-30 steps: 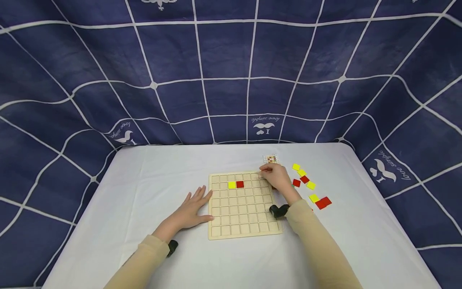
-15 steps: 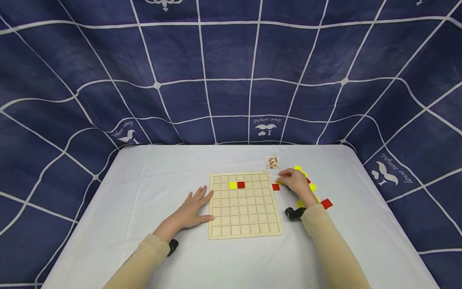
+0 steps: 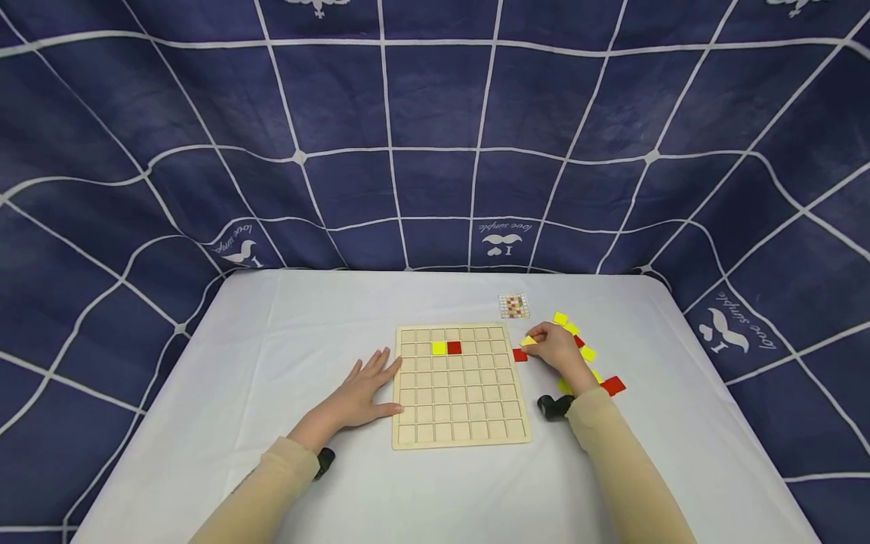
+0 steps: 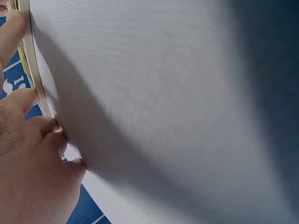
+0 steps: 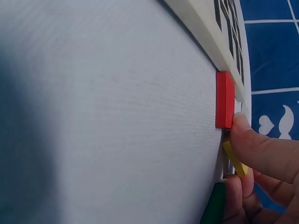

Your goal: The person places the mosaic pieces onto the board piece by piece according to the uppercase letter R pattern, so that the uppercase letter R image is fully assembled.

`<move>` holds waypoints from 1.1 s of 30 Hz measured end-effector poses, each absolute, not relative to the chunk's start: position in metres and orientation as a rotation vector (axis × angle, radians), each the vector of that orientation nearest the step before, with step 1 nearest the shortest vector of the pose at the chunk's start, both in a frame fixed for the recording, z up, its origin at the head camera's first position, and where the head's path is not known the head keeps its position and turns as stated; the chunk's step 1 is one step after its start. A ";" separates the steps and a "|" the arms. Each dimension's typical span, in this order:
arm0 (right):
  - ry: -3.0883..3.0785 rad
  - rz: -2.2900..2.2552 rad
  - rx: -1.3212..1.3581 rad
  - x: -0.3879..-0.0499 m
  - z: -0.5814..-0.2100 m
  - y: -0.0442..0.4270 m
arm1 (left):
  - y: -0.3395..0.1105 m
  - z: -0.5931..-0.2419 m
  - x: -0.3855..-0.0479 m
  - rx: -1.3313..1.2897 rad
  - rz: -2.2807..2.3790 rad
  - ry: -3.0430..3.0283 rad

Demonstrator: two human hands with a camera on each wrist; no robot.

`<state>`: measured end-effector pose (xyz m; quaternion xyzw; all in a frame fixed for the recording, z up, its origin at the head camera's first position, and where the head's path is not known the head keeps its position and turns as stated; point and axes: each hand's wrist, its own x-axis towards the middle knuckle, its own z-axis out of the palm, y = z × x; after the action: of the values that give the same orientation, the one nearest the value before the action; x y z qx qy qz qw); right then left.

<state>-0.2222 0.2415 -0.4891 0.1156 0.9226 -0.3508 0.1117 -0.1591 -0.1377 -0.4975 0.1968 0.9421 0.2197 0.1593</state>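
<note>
My left hand [image 3: 360, 397] lies flat with fingers spread, its thumb and a fingertip touching the left edge of a wooden grid board [image 3: 459, 447]. Between thumb and fingers, my right hand [image 3: 556, 350] pinches a yellow square tile [image 3: 529, 341], held tilted just off the board's right side. Under it, a red tile [image 3: 519, 355] lies against that edge; in the right wrist view this red tile [image 5: 224, 100] touches the board's side. Two tiles sit in the board's second row, a yellow one [image 3: 439, 348] and a red one [image 3: 454, 347] side by side.
A small card with a printed coloured grid [image 3: 513, 306] lies behind the board's right corner. Several loose yellow and red tiles [image 3: 613, 386] are scattered to the right, partly hidden by the right hand. A green piece [image 5: 215, 205] shows near the right fingers in the right wrist view.
My right hand has moved right from the board's top right corner and now holds a yellow tile, tilted up. The left hand stays at the board's edge.
</note>
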 end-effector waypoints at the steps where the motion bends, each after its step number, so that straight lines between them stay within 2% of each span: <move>1: 2.713 -1.030 0.341 -0.222 -0.489 0.242 | -0.138 -0.498 -0.160 0.563 0.622 2.691; 14: 2.777 -1.259 0.341 -0.218 -0.485 0.234 | -0.138 -0.495 -0.161 0.581 0.601 2.687; 33: 2.736 -1.259 -0.161 -0.229 -0.482 0.161 | -0.137 -0.498 -0.161 0.558 0.622 2.680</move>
<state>-0.2292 0.1612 -0.4821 -0.0531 0.9054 -0.4166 0.0627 -0.1613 -0.1371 -0.4981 0.1961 0.9414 0.2183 0.1663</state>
